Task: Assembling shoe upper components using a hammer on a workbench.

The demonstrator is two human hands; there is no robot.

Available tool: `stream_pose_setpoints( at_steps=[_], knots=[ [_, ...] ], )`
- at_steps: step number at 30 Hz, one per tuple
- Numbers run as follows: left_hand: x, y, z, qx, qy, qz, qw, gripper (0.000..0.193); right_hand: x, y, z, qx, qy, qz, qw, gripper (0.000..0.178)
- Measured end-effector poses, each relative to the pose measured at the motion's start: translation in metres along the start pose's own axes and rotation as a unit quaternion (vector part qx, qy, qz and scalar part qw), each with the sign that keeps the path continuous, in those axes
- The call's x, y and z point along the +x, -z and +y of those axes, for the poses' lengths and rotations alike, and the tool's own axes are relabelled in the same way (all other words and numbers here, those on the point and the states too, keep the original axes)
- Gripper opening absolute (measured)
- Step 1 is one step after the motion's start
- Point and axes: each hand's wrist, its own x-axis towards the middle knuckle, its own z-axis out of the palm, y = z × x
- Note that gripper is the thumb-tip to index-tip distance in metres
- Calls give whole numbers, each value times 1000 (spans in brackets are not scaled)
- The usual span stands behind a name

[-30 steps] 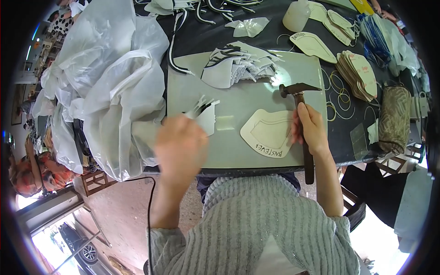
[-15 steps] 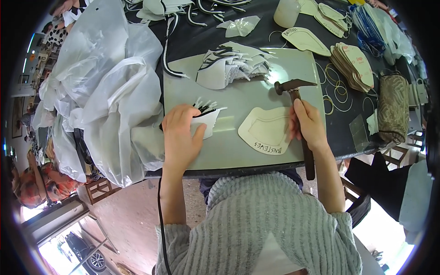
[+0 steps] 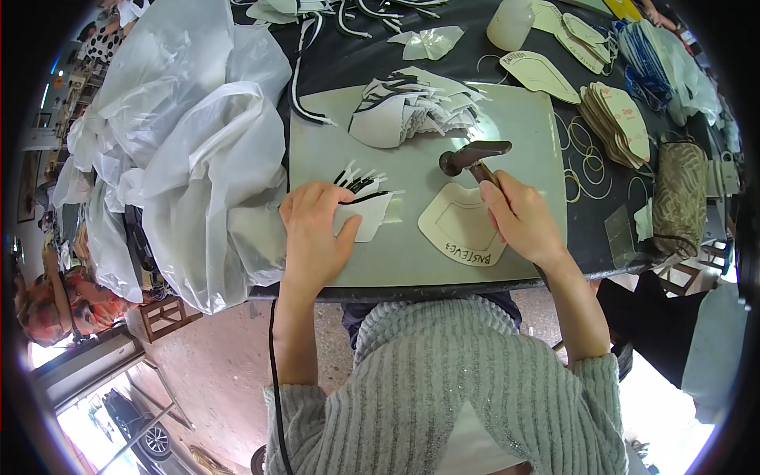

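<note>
My left hand (image 3: 317, 229) is curled over a small bundle of white cut pieces (image 3: 370, 218) with black edging and strip ends fanning out beyond the fingers. Its thumb lies along the near side of the bundle; how deep the grip goes is hidden. The handle of a hammer (image 3: 475, 156) is wrapped in my right hand (image 3: 520, 215), with the dark metal head raised above the grey-green board (image 3: 380, 271). Under the hammer and right hand a cream pattern template (image 3: 459, 229) with handwriting lies flat, partly covered.
Beyond my hands sits a pile of white black-edged pieces (image 3: 416, 107). Large translucent plastic bags (image 3: 214, 174) bulge at the left. Stacked cream templates (image 3: 616, 124), loose rings of cord (image 3: 586, 158), a plastic bottle (image 3: 511, 25) and a patterned roll (image 3: 681, 194) are at the right.
The hammer has swung left and its head has tilted, with my right hand moving slightly up and left. My left hand stays on the bundle. The whole view has shifted a little.
</note>
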Motion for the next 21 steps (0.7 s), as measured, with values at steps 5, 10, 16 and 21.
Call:
stream_pose_setpoints(
  at_steps=[5,10,16,21],
  knots=[
    [5,9,10,-9,-3,-74,997,21,-7,0,11,-13,-34,8,999,35],
    [2,-3,-1,-73,-7,-23,997,18,-16,13,22,-35,-49,29,998,35],
    [17,-5,4,-15,22,-24,999,19,-19,13,22,-64,-58,34,996,36],
    [24,0,9,-11,8,-62,998,16,-20,14,23,-77,-48,35,995,36]
  ],
)
